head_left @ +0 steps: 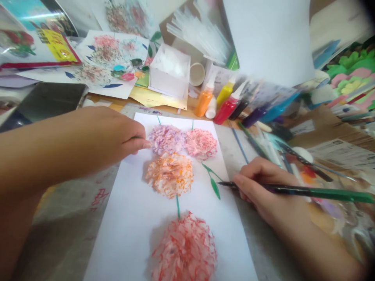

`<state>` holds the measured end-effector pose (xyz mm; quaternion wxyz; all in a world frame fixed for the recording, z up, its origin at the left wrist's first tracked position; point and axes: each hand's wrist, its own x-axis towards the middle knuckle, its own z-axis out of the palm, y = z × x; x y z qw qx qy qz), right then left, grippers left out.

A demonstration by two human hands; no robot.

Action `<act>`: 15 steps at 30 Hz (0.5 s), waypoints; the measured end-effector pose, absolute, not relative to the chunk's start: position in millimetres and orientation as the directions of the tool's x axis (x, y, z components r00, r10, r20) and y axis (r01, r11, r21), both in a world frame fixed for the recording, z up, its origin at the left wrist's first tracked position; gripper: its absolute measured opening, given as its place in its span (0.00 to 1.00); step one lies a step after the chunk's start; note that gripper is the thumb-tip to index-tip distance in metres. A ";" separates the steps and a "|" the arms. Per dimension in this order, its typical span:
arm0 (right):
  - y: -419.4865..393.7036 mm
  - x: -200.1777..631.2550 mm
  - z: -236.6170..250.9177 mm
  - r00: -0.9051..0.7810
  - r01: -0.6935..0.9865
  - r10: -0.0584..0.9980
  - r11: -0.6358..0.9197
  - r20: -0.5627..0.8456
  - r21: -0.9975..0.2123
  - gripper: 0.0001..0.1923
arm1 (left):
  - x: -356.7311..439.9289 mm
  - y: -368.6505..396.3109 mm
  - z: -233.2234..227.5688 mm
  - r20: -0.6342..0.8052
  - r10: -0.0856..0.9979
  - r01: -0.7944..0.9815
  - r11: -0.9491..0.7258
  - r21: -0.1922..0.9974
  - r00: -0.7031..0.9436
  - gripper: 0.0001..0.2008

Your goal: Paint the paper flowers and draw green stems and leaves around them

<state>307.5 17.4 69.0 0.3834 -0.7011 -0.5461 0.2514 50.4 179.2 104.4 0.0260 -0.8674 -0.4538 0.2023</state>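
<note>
A white sheet of paper (131,218) lies in front of me with several tissue flowers on it: a purple one (166,139), a pink one (201,143), an orange one (170,174) and a large red one (184,249). My right hand (260,187) holds a green-handled paintbrush (307,191); its tip touches the paper by a painted green leaf (215,188) at the sheet's right edge. My left hand (117,134) rests on the paper's upper left, fingertips next to the purple flower.
Paint bottles in orange (203,102), yellow (225,93) and red (227,109) stand behind the sheet. A white box (170,74), a flower picture (108,62), a dark tablet (47,102) and loose brushes (293,152) crowd the table.
</note>
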 end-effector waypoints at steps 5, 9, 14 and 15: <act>19.0 305.9 65.7 0.276 0.605 0.955 -0.086 0.107 -0.792 0.12 | 51.5 178.5 104.5 -0.328 0.802 0.777 -0.582 -0.240 0.499 0.12; 17.8 311.9 66.9 0.182 0.635 0.976 -0.024 0.119 -0.772 0.12 | 51.6 178.9 103.6 -0.322 0.810 0.790 -0.569 -0.228 0.491 0.14; 15.7 315.0 68.4 0.150 0.618 0.985 -0.025 0.086 -0.786 0.12 | 50.3 181.0 104.2 -0.327 0.809 0.794 -0.568 -0.216 0.489 0.16; 15.8 314.5 68.3 0.170 0.621 0.981 -0.035 0.091 -0.783 0.12 | 50.3 181.4 104.3 -0.330 0.809 0.795 -0.567 -0.216 0.487 0.16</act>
